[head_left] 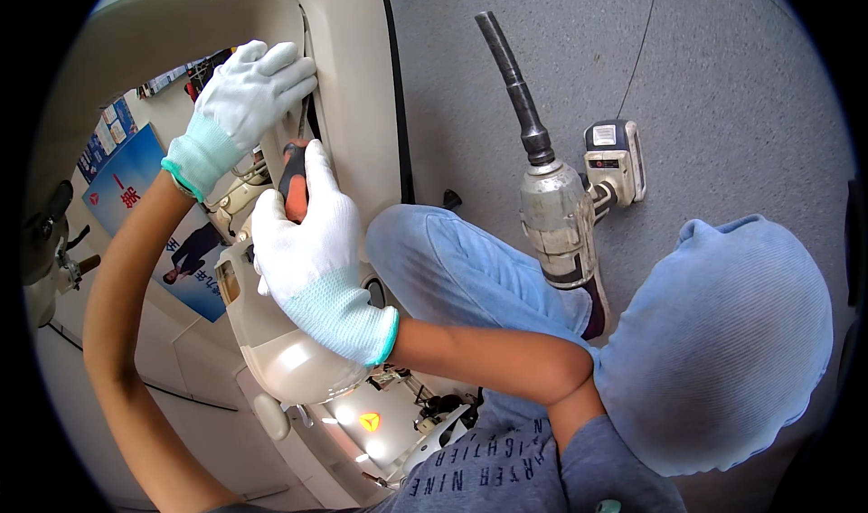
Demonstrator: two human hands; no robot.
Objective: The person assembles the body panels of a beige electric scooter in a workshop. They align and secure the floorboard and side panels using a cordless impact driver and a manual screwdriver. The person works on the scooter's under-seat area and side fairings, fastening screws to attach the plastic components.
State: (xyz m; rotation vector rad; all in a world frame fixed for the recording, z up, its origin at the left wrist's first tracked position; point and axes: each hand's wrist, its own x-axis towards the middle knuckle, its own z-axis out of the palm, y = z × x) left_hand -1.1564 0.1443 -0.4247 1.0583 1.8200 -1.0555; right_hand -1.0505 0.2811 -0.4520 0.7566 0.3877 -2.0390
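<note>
Both of my hands wear white knit gloves with mint-green cuffs. In my right hand (312,242) is a screwdriver (295,183) with an orange and black handle. Its thin metal shaft points up into a narrow dark gap along a cream-coloured vehicle body panel (353,70); the tip is hidden. Just above it, my left hand (251,95) lies with fingers stretched out, their tips resting on the panel's edge beside the gap. The left hand holds nothing that I can see.
A cordless impact wrench (553,215) with a long dark socket extension lies on the speckled grey floor (714,52), close to my bent knee (434,251). A blue poster (149,201) shows beyond the panel's opening. A black strip (398,106) edges the panel.
</note>
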